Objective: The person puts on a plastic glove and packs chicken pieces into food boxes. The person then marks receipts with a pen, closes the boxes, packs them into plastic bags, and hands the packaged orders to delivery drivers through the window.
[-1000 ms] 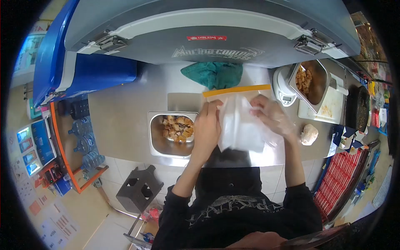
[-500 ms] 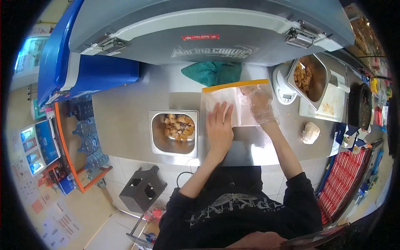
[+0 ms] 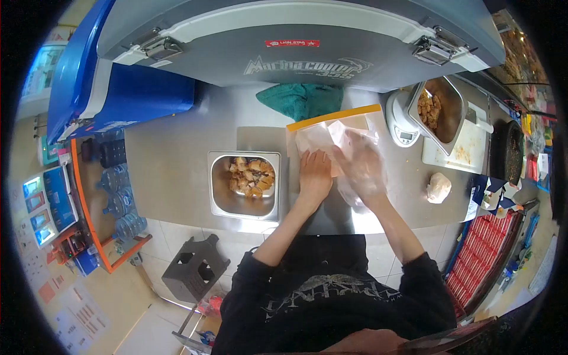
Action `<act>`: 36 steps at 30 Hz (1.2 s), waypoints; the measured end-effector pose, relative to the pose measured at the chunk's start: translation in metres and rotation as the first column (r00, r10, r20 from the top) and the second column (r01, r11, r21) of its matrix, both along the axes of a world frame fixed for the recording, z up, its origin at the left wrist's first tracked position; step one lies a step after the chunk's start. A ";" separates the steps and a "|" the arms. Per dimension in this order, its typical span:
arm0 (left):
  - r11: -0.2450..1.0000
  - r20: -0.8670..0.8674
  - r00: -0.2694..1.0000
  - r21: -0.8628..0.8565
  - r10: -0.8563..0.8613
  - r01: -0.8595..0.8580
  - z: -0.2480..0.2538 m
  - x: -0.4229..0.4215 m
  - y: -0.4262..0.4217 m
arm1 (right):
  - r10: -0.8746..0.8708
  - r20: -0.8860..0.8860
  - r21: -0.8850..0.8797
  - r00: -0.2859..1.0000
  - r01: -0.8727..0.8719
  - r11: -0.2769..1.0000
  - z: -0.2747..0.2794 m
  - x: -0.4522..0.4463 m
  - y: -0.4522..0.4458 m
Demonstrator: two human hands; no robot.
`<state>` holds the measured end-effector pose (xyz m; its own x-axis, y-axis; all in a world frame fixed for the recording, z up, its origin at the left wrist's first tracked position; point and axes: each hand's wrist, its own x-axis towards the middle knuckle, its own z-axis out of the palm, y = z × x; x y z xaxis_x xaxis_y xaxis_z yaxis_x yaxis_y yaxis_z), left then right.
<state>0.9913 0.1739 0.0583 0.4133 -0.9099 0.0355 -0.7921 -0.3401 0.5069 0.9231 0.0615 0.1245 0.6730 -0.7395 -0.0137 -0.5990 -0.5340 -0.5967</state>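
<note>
"First, the left hand (image 3: 315, 174)?"
"One: palm down on the white packet (image 3: 313, 137), fingers together."
"Right hand (image 3: 363, 168)?"
"One: over the packet's right half, clear plastic about it; blurred, grip cannot be told."
"Packet, location?"
"Mid-surface (image 3: 171, 168), orange strip (image 3: 334, 117) along its far edge; green cloth (image 3: 302, 100) just beyond."
"Leftward?"
"Steel pan (image 3: 245, 208), browned chunks (image 3: 251, 176) inside."
"Rightward?"
"White scale (image 3: 404, 125); round pale bundle (image 3: 438, 188)."
</note>
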 end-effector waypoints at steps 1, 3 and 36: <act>0.991 -0.016 0.998 0.123 -0.054 0.055 -0.002 0.000 0.002 | -0.092 -0.071 0.085 0.993 0.098 0.991 -0.001 0.005 0.000; 1.000 -0.077 0.997 -0.011 0.015 -0.016 0.006 0.001 0.001 | -0.049 -0.176 -0.059 0.983 0.040 0.997 -0.079 0.004 -0.014; 0.914 -0.118 0.925 0.241 0.360 -0.325 -0.006 -0.002 -0.037 | 0.123 -0.218 0.158 0.968 -0.089 0.983 -0.072 -0.030 -0.012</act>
